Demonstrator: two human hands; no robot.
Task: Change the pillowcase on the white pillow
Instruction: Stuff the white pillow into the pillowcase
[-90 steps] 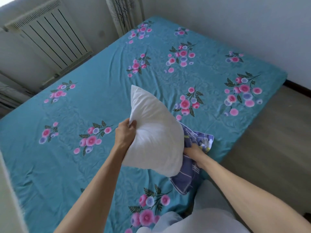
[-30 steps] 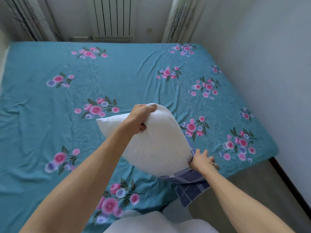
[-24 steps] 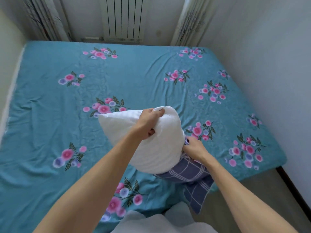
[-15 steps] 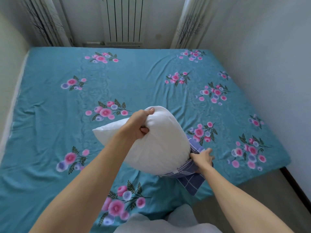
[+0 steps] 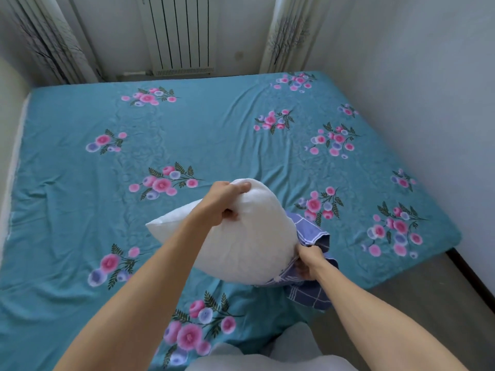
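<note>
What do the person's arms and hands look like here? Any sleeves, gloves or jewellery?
Both forearms are bare right up to the bottom edge of the picture, so no sleeves show. The left hand and the right hand wear no gloves, and no watch, bracelet or ring can be seen on them. Pale grey clothing shows at the bottom, between the arms.

— What are the hands doing?
— The left hand (image 5: 223, 200) grips the top of the plump white pillow (image 5: 241, 236); the right hand (image 5: 308, 263) pinches the blue checked cloth pillowcase (image 5: 310, 293) at its lower end.
— And underneath?
— A teal flowered bedsheet (image 5: 214, 135).
</note>
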